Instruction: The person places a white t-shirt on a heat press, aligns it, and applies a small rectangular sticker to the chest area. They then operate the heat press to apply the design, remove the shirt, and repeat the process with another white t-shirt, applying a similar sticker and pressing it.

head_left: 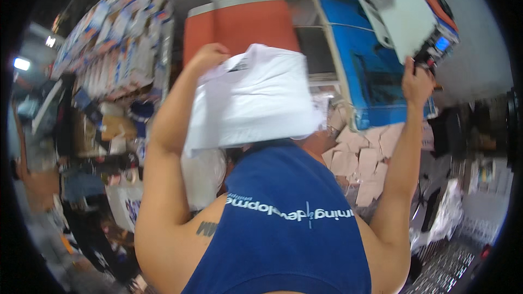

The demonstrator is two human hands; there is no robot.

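I have two hands in view, one shirt and one orange board (242, 24), and I place everything by that board. The one white shirt (253, 100) lies across the board's near end and spreads from there toward my body; I cannot tell how much of it rests on the board. It has one dark mark inside its collar.

My left hand (208, 58) is at the board's left edge, its fingers curled closed and gripping the shirt's far left corner. My right hand (418, 84) is well to the right of the board, with one finger extended up to one dark control box (436, 49) that has one lit blue screen (442, 43). I cannot tell whether the other fingers there are closed around anything.

Right of the board, beyond a narrow gap, is one long blue panel (348, 43), and farther right one pale panel (406, 16). Nearer me than the board and to its right lie pale flat pieces (368, 163), well over five, overlapping too much for an exact count. Left of the board, one large stack of packs (120, 43) is too blurred to count.
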